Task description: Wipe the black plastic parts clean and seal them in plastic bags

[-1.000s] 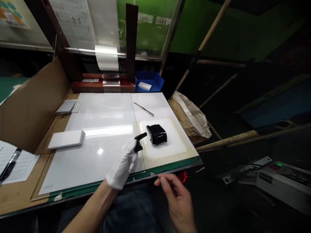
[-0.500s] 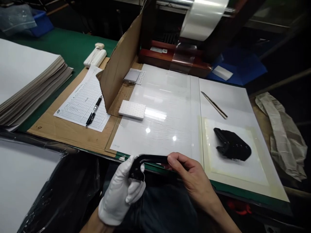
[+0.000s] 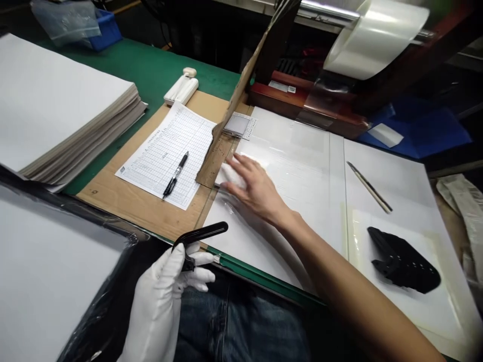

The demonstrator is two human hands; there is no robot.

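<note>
Head view: a curved black plastic piece point(image 3: 199, 233) is being held at lower left by the white-gloved left hand point(image 3: 158, 296), while the open bare right hand point(image 3: 254, 188) is being spread over a white foam block point(image 3: 229, 176); a loose grip could let the piece drop.

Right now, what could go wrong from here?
The bare right hand reaches over the white block on the glossy white board, so it could leave smudges. The black piece held in the gloved left hand might slip into the lap. The right forearm, close to the black block, could nudge it.
</note>
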